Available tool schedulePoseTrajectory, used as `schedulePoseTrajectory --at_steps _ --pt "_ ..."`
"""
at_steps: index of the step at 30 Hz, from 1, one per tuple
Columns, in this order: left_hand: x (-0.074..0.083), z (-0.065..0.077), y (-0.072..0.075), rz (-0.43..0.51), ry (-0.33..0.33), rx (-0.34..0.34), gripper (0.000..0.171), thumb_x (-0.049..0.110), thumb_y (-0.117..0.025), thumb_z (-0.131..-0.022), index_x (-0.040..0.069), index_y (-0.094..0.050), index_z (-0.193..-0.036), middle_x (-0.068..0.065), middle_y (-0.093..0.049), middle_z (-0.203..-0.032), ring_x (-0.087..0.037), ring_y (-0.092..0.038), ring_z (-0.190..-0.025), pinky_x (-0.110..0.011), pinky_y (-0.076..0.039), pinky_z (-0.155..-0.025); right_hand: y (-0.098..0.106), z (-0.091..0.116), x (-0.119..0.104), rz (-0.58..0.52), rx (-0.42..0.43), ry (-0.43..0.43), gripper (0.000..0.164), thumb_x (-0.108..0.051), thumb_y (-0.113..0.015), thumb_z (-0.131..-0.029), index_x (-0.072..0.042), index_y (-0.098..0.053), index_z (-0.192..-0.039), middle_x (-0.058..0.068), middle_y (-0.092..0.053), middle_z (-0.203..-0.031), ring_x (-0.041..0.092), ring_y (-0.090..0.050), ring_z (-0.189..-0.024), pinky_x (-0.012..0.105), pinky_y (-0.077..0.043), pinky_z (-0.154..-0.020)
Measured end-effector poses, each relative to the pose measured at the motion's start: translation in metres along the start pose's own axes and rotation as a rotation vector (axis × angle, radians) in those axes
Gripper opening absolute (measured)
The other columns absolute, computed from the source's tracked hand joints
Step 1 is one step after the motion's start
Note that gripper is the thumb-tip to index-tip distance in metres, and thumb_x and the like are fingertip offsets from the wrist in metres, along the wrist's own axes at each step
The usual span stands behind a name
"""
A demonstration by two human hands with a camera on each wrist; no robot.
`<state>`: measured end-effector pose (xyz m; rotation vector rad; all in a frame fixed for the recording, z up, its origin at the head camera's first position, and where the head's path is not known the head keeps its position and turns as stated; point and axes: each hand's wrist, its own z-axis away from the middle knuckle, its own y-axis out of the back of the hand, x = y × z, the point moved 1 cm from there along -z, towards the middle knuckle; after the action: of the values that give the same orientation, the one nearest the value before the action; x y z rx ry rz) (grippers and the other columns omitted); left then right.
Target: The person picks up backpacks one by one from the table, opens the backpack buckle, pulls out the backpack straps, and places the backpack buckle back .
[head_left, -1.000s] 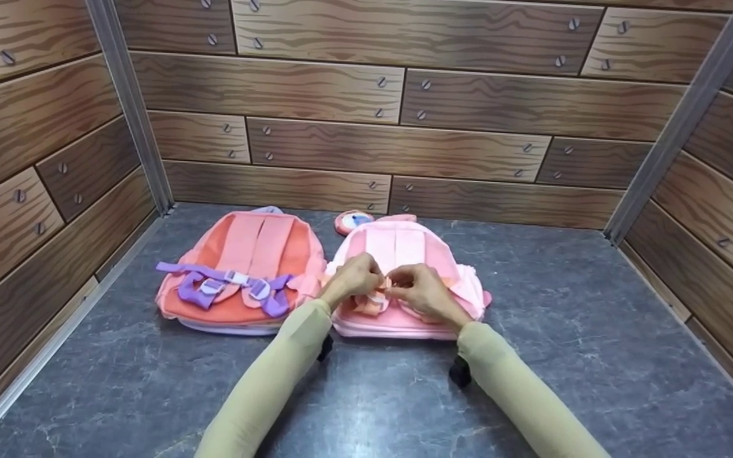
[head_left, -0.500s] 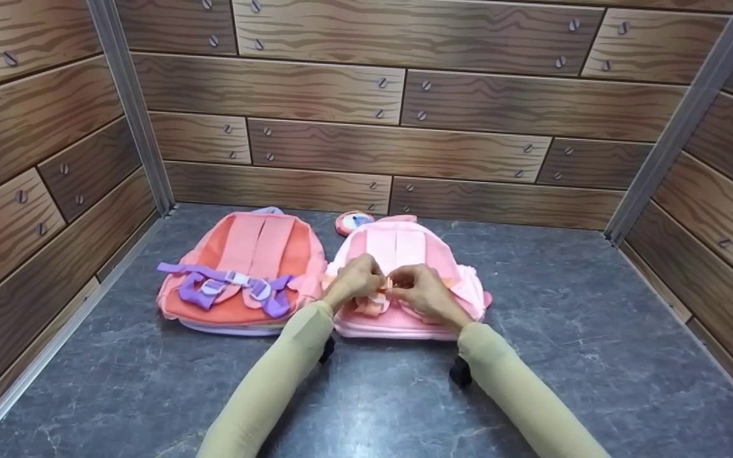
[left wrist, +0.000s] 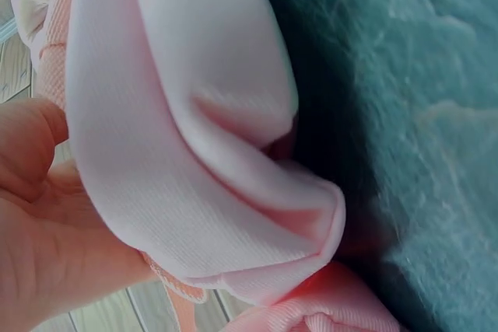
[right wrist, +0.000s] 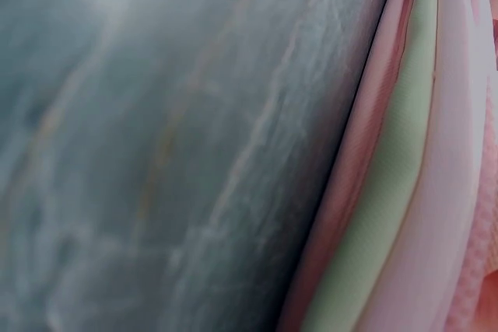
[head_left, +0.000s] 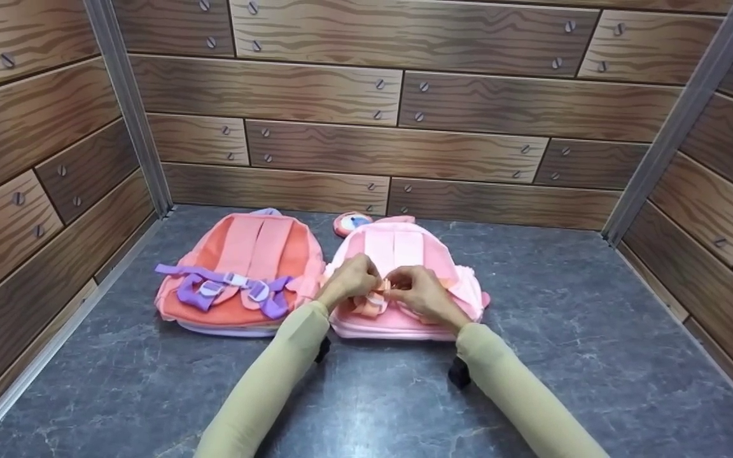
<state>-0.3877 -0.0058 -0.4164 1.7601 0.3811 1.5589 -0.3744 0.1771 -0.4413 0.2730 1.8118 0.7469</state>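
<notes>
A pale pink backpack [head_left: 395,324] lies with its shoulder straps upward. Across its lower half runs an orange strap [head_left: 369,308] with a small buckle. My left hand [head_left: 354,278] pinches the strap from the left, and my right hand [head_left: 420,292] pinches it from the right, fingertips meeting at the buckle, which they mostly hide. In the left wrist view, the left hand [left wrist: 47,246] is beside a folded pink side of the backpack [left wrist: 156,153], the orange strap [left wrist: 183,312] dangling below. The right wrist view shows the backpack's layered pink and green edge [right wrist: 397,161].
Left of the pink backpack, close against it, lies an orange-coral backpack [head_left: 214,254] with a buckled purple strap [head_left: 198,296]. A round padded piece with an eye [head_left: 352,222] sticks out behind. Wood-patterned walls [head_left: 315,89] enclose the dark marbled table [head_left: 564,305].
Both hands keep their places at the orange strap, with only slight shifts of the fingertips. The backpacks lie as before, and the head view has tilted a little.
</notes>
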Motion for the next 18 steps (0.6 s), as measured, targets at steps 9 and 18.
schedulePoseTrajectory --at_steps 9,18 --pt "0.002 -0.003 -0.004 -0.046 0.026 0.007 0.015 0.003 -0.064 -0.094 0.001 -0.077 -0.087 0.0 -0.06 -0.063 -0.008 -0.048 -0.041 -0.021 -0.039 -0.04 0.001 0.0 0.0 0.023 0.001 0.012 0.019 -0.009 -0.081 -0.092 -0.002 -0.079 -0.11 0.006 -0.076 -0.096 0.014 -0.069 -0.087 0.027 -0.055 -0.08" --pt "-0.009 -0.013 -0.008 -0.015 0.033 0.012 0.015 0.005 -0.064 -0.094 0.003 -0.077 -0.086 -0.003 -0.067 -0.071 -0.009 -0.049 -0.043 -0.023 -0.04 -0.041 0.0 0.0 -0.001 0.018 0.002 0.011 0.016 -0.008 -0.081 -0.092 -0.003 -0.079 -0.108 0.003 -0.076 -0.093 0.011 -0.067 -0.084 0.025 -0.054 -0.077"
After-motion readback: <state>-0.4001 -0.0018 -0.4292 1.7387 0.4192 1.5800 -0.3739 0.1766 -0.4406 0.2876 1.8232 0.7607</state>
